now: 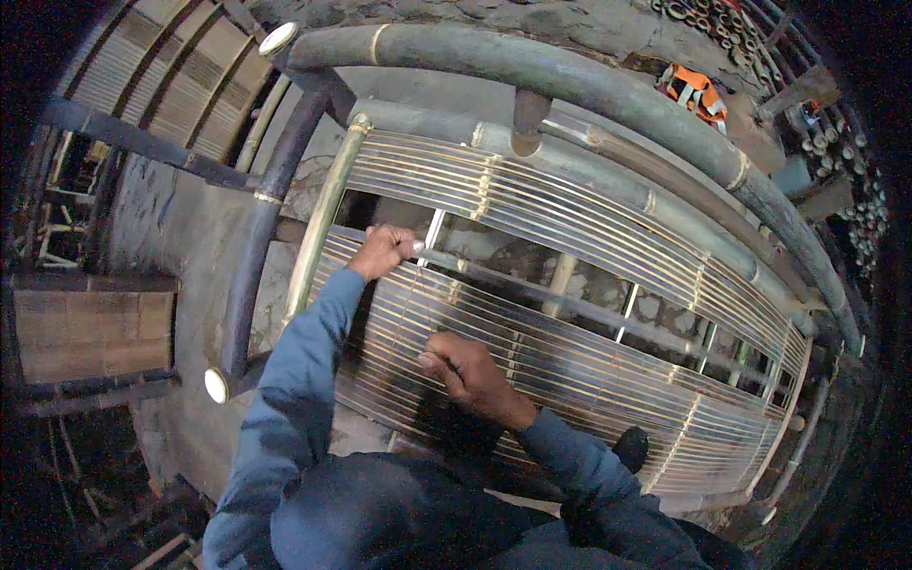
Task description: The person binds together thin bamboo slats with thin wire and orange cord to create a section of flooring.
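Observation:
Below me is a bamboo bench with a seat of thin parallel slats, an upper slat panel (560, 223) and a lower slat panel (570, 370) parted by a long gap. My left hand (382, 253) is closed at the left part of this gap, its fingers around the end of a grey bamboo slat (503, 274) that runs off to the right. Over the lower panel, my right hand (472, 378) is curled closed, thumb against the fingers; what it holds, if anything, is hidden. A thin reddish line (408, 299) crosses the slats between my hands.
A thick bamboo rail (532, 71) arches along the bench's far side, and a dark post (275, 190) stands at its left. Another slatted bamboo piece (171, 76) is at the upper left. An orange item (698, 92) and stacked bamboo poles (822, 142) lie at the far right.

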`<state>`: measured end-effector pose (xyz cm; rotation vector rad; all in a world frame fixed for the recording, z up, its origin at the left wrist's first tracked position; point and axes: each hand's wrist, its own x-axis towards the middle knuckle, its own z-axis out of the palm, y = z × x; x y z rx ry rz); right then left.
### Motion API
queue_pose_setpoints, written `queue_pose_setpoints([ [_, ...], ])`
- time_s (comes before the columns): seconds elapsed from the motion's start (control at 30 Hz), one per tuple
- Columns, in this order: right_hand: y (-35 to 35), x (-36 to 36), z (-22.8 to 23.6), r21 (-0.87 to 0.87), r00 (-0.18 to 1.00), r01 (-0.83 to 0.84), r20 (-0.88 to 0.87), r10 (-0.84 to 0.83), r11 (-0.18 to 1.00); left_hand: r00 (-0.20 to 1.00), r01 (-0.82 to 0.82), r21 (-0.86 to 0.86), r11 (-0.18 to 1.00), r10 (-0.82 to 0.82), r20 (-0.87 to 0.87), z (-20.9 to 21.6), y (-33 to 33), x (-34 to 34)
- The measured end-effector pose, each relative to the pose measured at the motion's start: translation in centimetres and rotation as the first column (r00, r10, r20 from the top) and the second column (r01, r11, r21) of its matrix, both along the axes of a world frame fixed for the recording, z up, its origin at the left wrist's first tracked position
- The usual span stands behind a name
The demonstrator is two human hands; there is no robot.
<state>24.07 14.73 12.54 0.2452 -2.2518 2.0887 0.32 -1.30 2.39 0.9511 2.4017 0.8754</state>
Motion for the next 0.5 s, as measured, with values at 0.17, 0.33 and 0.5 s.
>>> queue_pose_setpoints([
  [0.17,0.9,-0.5,0.8,0.053,1.000,0.011,0.025,-0.013,0.999,0.991,0.055,-0.008,0.998,-0.053,0.123,-0.2,-0.6,-0.8],
  [0.33,4.0,-0.5,1.7,0.011,0.968,0.249,-0.020,-0.249,0.968,0.999,-0.003,-0.055,0.998,0.001,-0.041,-0.5,0.6,0.0],
  [0.5,8.6,-4.3,1.6,-0.181,0.947,0.320,0.100,-0.306,0.930,0.979,-0.074,-0.223,0.972,0.113,0.172,-0.2,1.3,-1.6],
])
